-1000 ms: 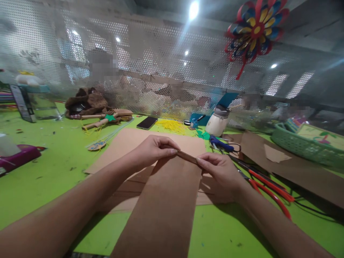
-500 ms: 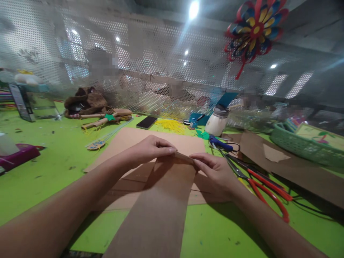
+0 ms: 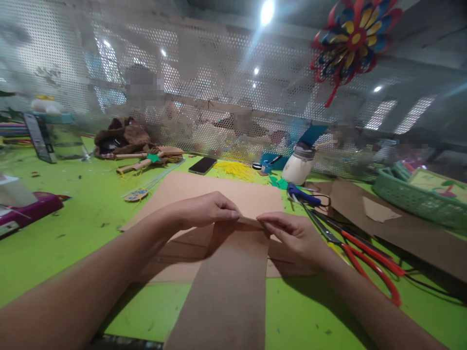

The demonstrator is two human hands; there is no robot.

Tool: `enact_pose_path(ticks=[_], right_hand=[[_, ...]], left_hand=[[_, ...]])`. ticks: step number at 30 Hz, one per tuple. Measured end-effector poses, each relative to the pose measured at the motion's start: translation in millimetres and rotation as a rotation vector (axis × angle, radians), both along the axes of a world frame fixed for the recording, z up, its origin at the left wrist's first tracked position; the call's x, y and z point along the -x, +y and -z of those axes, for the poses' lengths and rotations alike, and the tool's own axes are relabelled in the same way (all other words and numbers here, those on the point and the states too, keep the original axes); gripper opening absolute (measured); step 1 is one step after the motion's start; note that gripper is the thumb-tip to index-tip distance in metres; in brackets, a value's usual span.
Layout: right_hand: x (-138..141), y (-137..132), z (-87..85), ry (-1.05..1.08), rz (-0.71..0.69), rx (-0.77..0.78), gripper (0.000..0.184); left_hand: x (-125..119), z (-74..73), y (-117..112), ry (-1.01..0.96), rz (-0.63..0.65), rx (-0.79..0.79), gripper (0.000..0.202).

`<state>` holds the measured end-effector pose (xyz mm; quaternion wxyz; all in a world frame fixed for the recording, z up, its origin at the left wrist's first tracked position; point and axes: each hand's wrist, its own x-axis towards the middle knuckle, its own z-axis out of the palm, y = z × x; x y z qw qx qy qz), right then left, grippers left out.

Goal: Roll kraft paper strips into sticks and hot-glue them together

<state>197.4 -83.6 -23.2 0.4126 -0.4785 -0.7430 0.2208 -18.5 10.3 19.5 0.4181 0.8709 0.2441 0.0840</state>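
Observation:
A long strip of brown paper runs from the bottom edge up to both hands, its far end folded or rolled into a narrow edge. My left hand pinches the left end of that edge between thumb and fingers. At the right end, my right hand grips it the same way. Beneath the hands lies a larger light-brown sheet with several creases or cut lines near its front. Red-handled scissors lie to the right of my right forearm.
On the green table are a phone, yellow paper shreds, a white jar and a blue-handled tool. Brown card and a green basket stand right. A purple tape dispenser sits left.
Both hands have come slightly lower and nearer with the strip's folded edge, still pinching it. The strip's near part has swung rightward. The whole view has shifted a little.

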Motion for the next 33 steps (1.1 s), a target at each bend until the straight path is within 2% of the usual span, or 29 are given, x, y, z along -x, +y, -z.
enact_pose_path(ticks=[9, 13, 20, 25, 33], right_hand=[[-2.2, 4.6, 4.8, 0.017, 0.09, 0.068, 0.023], [-1.4, 5.3, 5.8, 0.026, 0.077, 0.124, 0.022], [0.3, 5.6, 2.1, 0.136, 0.043, 0.242, 0.017], [4.6, 0.7, 2.4, 0.248, 0.012, 0.383, 0.019], [7.3, 0.9, 2.9, 0.158, 0.011, 0.321, 0.021]], left_hand=[[-5.5, 3.9, 1.3, 0.067, -0.086, -0.114, 0.036], [-7.6, 5.1, -1.1, 0.097, -0.104, -0.171, 0.037], [-9.1, 5.9, -2.8, 0.108, -0.08, -0.289, 0.032], [-10.4, 8.1, -6.0, 0.102, -0.036, -0.319, 0.029], [-13.4, 7.5, -12.1, 0.115, -0.039, -0.339, 0.028]])
